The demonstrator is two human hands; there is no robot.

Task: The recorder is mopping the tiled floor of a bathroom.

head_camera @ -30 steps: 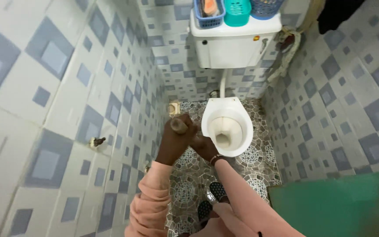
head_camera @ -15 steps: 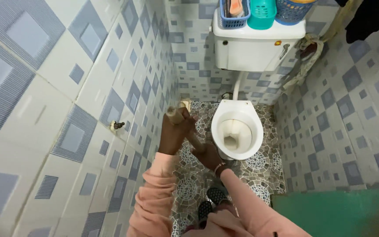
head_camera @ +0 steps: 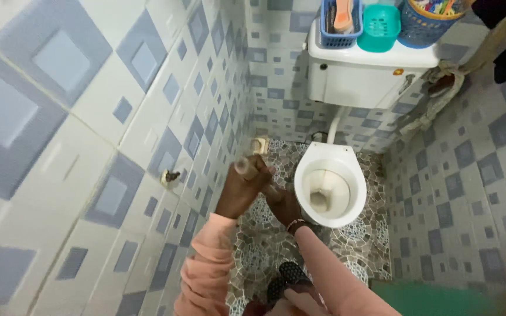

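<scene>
The left hand (head_camera: 242, 188) is gripping the top end of a wooden stick handle (head_camera: 256, 175), and the right hand (head_camera: 283, 205) is gripping it just below and to the right. A white ceramic toilet bowl (head_camera: 330, 182) is sitting immediately right of both hands. Beyond it, a white plastic cistern (head_camera: 370, 76) is carrying three small plastic baskets (head_camera: 379, 26). A tiled wall (head_camera: 118, 146) is running along the left.
</scene>
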